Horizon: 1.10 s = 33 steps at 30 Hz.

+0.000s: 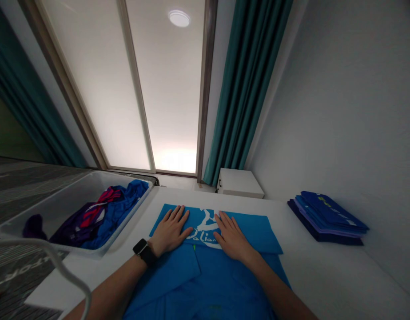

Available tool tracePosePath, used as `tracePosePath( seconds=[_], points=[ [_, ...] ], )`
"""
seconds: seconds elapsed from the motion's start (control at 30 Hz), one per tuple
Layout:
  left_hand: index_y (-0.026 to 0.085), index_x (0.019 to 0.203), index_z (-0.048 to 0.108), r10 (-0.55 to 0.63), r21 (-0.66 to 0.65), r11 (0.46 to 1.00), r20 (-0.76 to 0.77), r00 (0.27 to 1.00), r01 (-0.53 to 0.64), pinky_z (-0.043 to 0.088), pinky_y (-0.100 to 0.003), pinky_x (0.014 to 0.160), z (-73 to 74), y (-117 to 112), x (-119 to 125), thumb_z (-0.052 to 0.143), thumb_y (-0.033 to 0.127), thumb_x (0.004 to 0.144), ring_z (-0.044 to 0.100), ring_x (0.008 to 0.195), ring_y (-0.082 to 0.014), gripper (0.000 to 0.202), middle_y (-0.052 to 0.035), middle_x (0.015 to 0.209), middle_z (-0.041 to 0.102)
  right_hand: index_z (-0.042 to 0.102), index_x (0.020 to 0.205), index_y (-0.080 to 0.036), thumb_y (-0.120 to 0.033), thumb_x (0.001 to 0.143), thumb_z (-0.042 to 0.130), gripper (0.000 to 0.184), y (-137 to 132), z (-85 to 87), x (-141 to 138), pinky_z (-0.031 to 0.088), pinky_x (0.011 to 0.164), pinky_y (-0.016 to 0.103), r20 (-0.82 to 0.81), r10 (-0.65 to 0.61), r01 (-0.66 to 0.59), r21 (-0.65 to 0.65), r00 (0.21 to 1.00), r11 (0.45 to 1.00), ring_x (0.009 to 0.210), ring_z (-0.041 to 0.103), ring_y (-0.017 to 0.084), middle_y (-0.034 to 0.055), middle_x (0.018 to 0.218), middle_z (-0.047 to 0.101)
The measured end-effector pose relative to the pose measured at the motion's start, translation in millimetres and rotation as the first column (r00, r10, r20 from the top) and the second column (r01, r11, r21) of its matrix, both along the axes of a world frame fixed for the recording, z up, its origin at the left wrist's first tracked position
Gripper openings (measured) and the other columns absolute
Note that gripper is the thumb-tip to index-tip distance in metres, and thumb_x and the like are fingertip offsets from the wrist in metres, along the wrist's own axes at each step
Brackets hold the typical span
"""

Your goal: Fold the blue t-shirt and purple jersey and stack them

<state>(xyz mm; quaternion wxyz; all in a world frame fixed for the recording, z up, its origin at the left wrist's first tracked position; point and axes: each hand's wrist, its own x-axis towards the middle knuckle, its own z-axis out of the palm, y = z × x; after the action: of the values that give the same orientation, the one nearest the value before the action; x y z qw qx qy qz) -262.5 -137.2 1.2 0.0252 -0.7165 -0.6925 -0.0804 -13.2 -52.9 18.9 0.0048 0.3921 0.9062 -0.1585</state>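
Observation:
A blue shirt [231, 275] lies on the white table in front of me, its far end folded over toward me into a flat band with white lettering and a white drawing. My left hand [171, 229], with a black watch [145, 251] on the wrist, rests flat on the left part of that band, fingers spread. On the right of the print, my right hand [232, 235] presses flat with its fingers stretched out. Neither hand grips the cloth. A sleeve is laid inward below my left hand. The shirt's near end runs out of the picture.
A clear plastic bin [74, 182] with rumpled blue, purple and red clothes [105, 213] stands at the left. On the table's right [311, 275] sits a stack of folded clothes [328, 218] near the wall. A white cabinet [240, 183] is behind the table; a pale cable [63, 269] crosses lower left.

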Motion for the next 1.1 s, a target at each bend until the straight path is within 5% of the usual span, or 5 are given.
tracePosePath(
  seconds=[0.2, 0.47, 0.6, 0.8, 1.1],
  points=[
    [0.023, 0.149, 0.033, -0.151, -0.013, 0.988, 0.008, 0.988, 0.152, 0.023, -0.048, 0.115, 16.8, 13.5, 40.0, 0.028, 0.062, 0.095, 0.026, 0.144, -0.0297, 0.068, -0.0091, 0.155, 0.033, 0.017, 0.154, -0.023, -0.055, 0.097, 0.021, 0.065, 11.4, 2.2, 34.2, -0.003, 0.118, 0.042, 0.003, -0.009, 0.008, 0.013, 1.000, 1.000, 0.148, 0.003, 0.020, 0.0023, 0.161, 0.009],
    [0.020, 0.129, 0.051, -0.472, 0.062, 0.878, -0.039, 0.881, 0.474, 0.038, -0.044, 0.101, 41.5, 42.8, 146.5, 0.051, 0.040, 0.092, 0.052, 0.116, -0.0275, 0.042, -0.0117, 0.126, 0.058, 0.036, 0.148, -0.016, -0.036, 0.093, 0.026, 0.059, 52.8, -9.2, 92.5, 0.014, 0.119, 0.041, -0.243, -0.196, 0.205, 0.015, 0.950, 0.979, 0.144, 0.024, 0.020, 0.0081, 0.155, 0.032],
    [0.020, 0.104, 0.060, -0.545, 0.037, 0.836, -0.058, 0.836, 0.547, 0.043, -0.039, 0.086, 47.1, 59.5, 196.4, 0.053, 0.036, 0.091, 0.055, 0.100, -0.0246, 0.022, -0.0087, 0.104, 0.060, 0.054, 0.133, -0.017, -0.036, 0.089, 0.032, 0.053, 69.1, -9.7, 121.8, 0.031, 0.113, 0.040, -0.526, -0.275, 0.271, -0.087, 0.805, 0.959, 0.130, 0.047, 0.020, 0.0096, 0.139, 0.054],
    [0.021, 0.105, 0.059, -0.597, 0.074, 0.798, -0.035, 0.802, 0.598, 0.043, -0.036, 0.082, 42.6, 76.7, 245.5, 0.047, 0.034, 0.095, 0.054, 0.098, -0.0231, 0.021, -0.0078, 0.100, 0.059, 0.066, 0.110, -0.017, -0.040, 0.085, 0.039, 0.043, 91.9, -27.3, 149.6, 0.046, 0.097, 0.042, -0.755, -0.460, 0.433, -0.258, 0.467, 0.864, 0.103, 0.064, 0.024, 0.0118, 0.107, 0.071],
    [0.021, 0.097, 0.061, -0.618, 0.066, 0.785, -0.001, 0.786, 0.616, 0.043, -0.036, 0.080, 22.1, 82.6, 269.0, 0.057, 0.042, 0.091, 0.057, 0.096, -0.0221, 0.023, -0.0050, 0.097, 0.062, 0.065, 0.102, -0.014, -0.050, 0.085, 0.040, 0.047, 100.7, -40.9, 152.9, 0.050, 0.089, 0.039, -0.795, -0.501, 0.468, -0.318, 0.342, 0.825, 0.092, 0.066, 0.023, 0.0120, 0.092, 0.071]
  ],
)
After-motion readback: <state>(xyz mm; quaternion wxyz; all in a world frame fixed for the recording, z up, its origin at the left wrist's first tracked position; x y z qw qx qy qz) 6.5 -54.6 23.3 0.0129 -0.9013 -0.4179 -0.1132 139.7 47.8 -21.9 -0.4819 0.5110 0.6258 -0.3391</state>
